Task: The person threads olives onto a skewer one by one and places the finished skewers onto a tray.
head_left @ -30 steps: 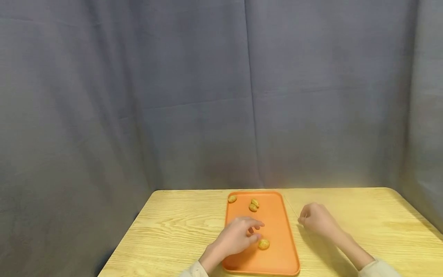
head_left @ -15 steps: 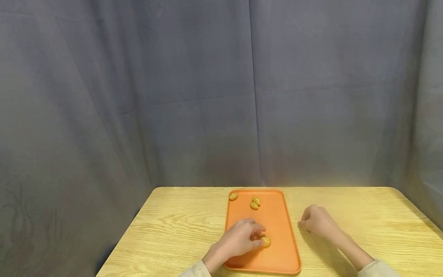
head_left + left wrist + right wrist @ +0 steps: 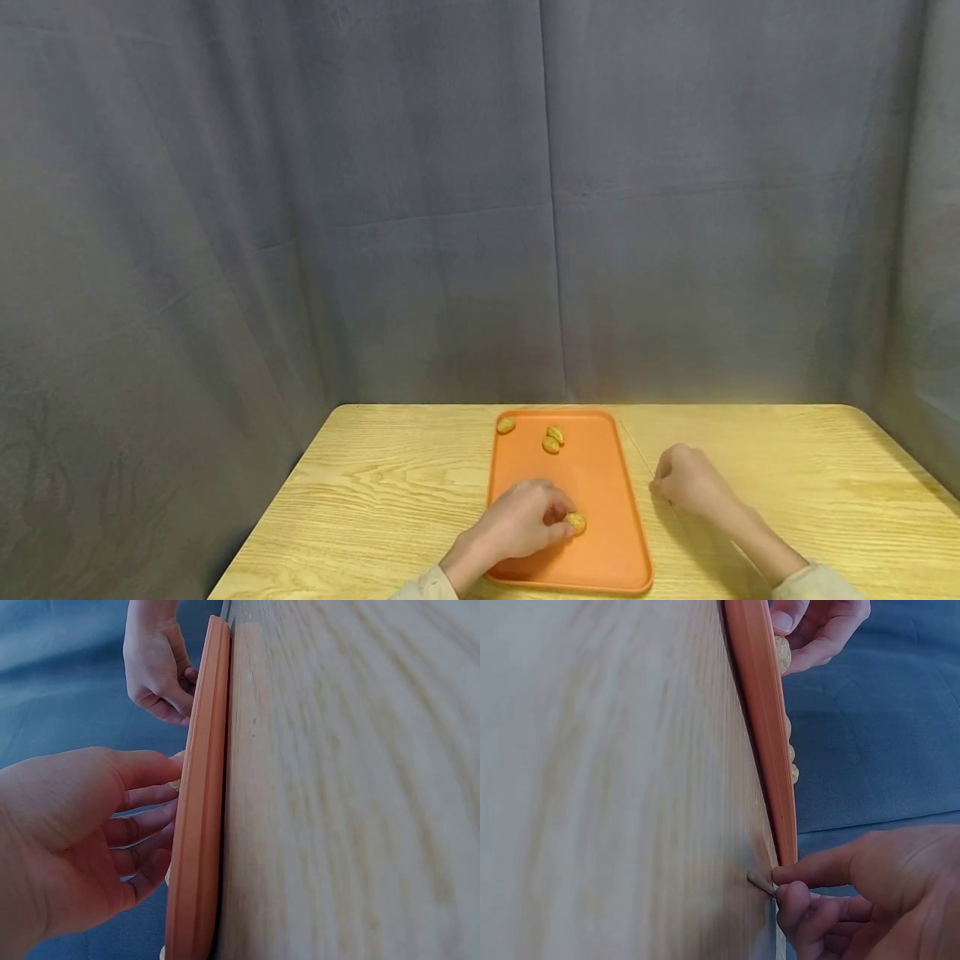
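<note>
Views (wrists low, head high) share the tray.

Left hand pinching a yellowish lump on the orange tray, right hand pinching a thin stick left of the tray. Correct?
Wrong side: the thin stick is right of the orange tray, per the head view. Rest stands: left hand pinching the yellowish lump, right hand pinching the stick.

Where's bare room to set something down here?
Bare: the table left of the orange tray and right of the right hand; on the tray, right of the far pair of pieces. Crowded: the tray around the left hand, pinching a piece, and just right of the tray, along the thin stick.
</note>
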`<state>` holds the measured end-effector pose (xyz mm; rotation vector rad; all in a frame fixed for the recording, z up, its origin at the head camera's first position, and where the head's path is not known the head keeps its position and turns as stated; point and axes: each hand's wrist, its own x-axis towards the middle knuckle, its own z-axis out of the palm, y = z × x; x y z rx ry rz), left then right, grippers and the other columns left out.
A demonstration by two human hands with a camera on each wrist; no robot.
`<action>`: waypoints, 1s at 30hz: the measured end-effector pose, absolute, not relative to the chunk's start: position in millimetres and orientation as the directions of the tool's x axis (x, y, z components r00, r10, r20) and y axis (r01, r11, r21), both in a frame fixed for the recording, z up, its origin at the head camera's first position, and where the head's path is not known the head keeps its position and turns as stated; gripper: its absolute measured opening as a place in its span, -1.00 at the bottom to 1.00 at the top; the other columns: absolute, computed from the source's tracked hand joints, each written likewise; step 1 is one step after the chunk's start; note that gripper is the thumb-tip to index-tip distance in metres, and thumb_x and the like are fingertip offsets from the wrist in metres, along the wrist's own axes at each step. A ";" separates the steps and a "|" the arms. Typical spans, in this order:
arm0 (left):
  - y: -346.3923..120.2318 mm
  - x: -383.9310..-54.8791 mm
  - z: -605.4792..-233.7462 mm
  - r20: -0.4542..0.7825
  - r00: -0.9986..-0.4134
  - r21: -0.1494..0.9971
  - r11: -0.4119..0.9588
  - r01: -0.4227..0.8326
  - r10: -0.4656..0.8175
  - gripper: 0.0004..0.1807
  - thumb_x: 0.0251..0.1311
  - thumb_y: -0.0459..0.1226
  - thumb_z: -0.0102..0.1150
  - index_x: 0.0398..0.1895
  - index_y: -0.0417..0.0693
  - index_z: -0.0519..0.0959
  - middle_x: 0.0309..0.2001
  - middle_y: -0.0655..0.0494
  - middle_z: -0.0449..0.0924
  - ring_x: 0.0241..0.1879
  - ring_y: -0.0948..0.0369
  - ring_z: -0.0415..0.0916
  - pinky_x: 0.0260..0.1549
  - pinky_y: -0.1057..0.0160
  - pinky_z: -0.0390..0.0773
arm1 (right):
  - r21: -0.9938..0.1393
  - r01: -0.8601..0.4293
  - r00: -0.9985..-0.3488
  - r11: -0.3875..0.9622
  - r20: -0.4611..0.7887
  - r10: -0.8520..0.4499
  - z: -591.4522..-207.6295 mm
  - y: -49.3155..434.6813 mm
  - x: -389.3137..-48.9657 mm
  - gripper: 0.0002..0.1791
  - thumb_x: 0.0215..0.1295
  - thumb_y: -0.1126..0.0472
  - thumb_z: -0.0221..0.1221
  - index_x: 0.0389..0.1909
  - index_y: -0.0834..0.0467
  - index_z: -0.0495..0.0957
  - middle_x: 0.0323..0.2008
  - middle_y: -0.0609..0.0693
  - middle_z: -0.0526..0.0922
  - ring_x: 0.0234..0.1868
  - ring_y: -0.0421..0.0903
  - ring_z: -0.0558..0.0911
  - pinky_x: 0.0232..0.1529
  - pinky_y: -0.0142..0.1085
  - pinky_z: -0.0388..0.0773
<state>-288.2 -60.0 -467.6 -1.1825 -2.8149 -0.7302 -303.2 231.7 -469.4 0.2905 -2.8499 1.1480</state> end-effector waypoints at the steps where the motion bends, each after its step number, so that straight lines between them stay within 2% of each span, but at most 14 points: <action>1: -59.9 -288.3 -467.9 0.182 -0.714 0.410 0.608 0.680 0.676 -0.79 0.30 -0.18 0.40 -0.04 0.03 0.76 -0.25 0.39 0.63 -0.28 0.48 0.51 -0.33 0.51 0.49 | -0.682 -0.193 -0.981 0.705 0.121 -0.151 -469.6 231.9 -303.4 -0.82 0.17 0.50 0.28 -0.57 0.25 0.59 -0.72 0.01 0.53 -0.74 -0.14 0.45 -0.66 -0.33 0.48; 7: -60.2 -288.3 -468.7 0.202 -0.711 0.414 0.599 0.685 0.674 -0.80 0.28 -0.21 0.39 -0.06 0.01 0.76 -0.22 0.39 0.66 -0.28 0.49 0.52 -0.36 0.52 0.49 | -0.671 -0.205 -0.979 0.713 0.135 -0.155 -470.3 233.6 -304.4 -0.78 0.17 0.47 0.30 -0.62 0.22 0.58 -0.75 -0.01 0.52 -0.75 -0.14 0.44 -0.64 -0.31 0.47; 14: -61.5 -287.4 -465.6 0.186 -0.733 0.469 0.597 0.651 0.654 -0.81 0.28 -0.23 0.36 -0.07 0.03 0.75 -0.24 0.39 0.67 -0.28 0.48 0.54 -0.34 0.49 0.52 | -0.646 -0.191 -0.982 0.739 0.132 -0.138 -472.0 233.9 -305.9 -0.64 0.15 0.45 0.30 -0.77 0.17 0.49 -0.84 -0.06 0.46 -0.80 -0.20 0.36 -0.67 -0.36 0.37; 16: -61.5 -287.3 -465.3 0.192 -0.738 0.466 0.601 0.649 0.647 -0.81 0.28 -0.22 0.36 -0.07 0.03 0.75 -0.25 0.39 0.67 -0.26 0.49 0.54 -0.32 0.49 0.52 | -0.647 -0.185 -0.983 0.739 0.127 -0.135 -472.4 233.9 -305.8 -0.66 0.15 0.44 0.30 -0.76 0.17 0.50 -0.84 -0.05 0.47 -0.79 -0.19 0.38 -0.66 -0.34 0.40; 24: -60.7 -289.2 -465.6 0.221 -0.744 0.464 0.603 0.649 0.631 -0.87 0.29 -0.19 0.36 -0.13 0.10 0.74 -0.29 0.44 0.63 -0.34 0.51 0.51 -0.39 0.50 0.49 | -0.679 -0.154 -0.988 0.718 0.092 -0.125 -474.3 233.9 -309.0 -0.51 0.18 0.45 0.26 -0.85 0.09 0.32 -0.89 -0.14 0.36 -0.82 -0.29 0.18 -0.73 -0.49 0.09; 30: -61.3 -291.4 -466.7 0.237 -0.748 0.461 0.606 0.648 0.620 -0.88 0.28 -0.19 0.36 -0.15 0.12 0.74 -0.32 0.47 0.60 -0.36 0.50 0.49 -0.40 0.50 0.47 | -0.674 -0.165 -0.986 0.720 0.112 -0.121 -474.0 235.1 -310.5 -0.50 0.15 0.41 0.29 -0.87 0.07 0.33 -0.88 -0.12 0.41 -0.82 -0.29 0.21 -0.74 -0.49 0.10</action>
